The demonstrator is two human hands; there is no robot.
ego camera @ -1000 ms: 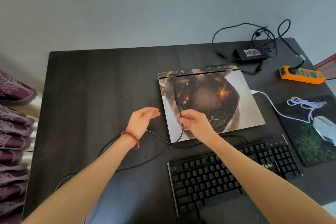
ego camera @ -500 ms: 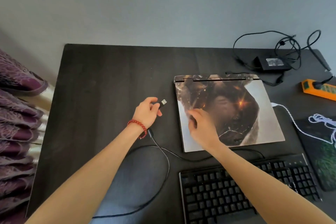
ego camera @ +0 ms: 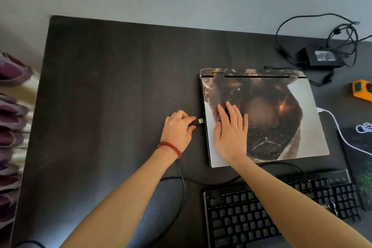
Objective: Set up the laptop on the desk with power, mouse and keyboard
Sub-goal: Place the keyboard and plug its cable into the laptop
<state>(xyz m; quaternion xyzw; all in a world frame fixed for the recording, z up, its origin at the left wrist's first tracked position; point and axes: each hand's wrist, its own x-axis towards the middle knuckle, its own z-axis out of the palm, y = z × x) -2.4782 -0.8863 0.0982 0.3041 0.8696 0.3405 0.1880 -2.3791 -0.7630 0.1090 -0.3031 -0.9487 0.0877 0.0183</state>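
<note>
A black USB plug with a silver metal tip (ego camera: 198, 122) is pinched in the curled fingers of the left hand (ego camera: 178, 130), which wears a red bead bracelet (ego camera: 170, 147) at the wrist. The tip is held just at the left side edge of the closed laptop with a dark brown and cream printed lid (ego camera: 261, 117); whether it has entered a port cannot be told. The right hand (ego camera: 231, 131) is laid flat on the left part of the lid, fingers straight and slightly spread, clamped on nothing, and appears to steady the machine.

From the plug a black cable (ego camera: 182, 179) is led back under the left wrist and across toward the black mechanical keyboard (ego camera: 281, 213) at the near edge of the dark wooden counter (ego camera: 110, 96), so the keyboard connection is judged to be the step in hand.

On the laptop's right side a white braided cable (ego camera: 334, 125) appears already attached and runs to the dark green mouse pad (ego camera: 360, 157) at the right edge; the mouse itself is not in view. Near the far right corner a black power brick with tangled cord (ego camera: 322, 57) lies by an orange power strip (ego camera: 362, 91), and a cord runs to the laptop's rear corner, though its seating cannot be confirmed.

The laptop sits right of centre, lid shut. Seating the plug and opening the lid are judged to remain.
</note>
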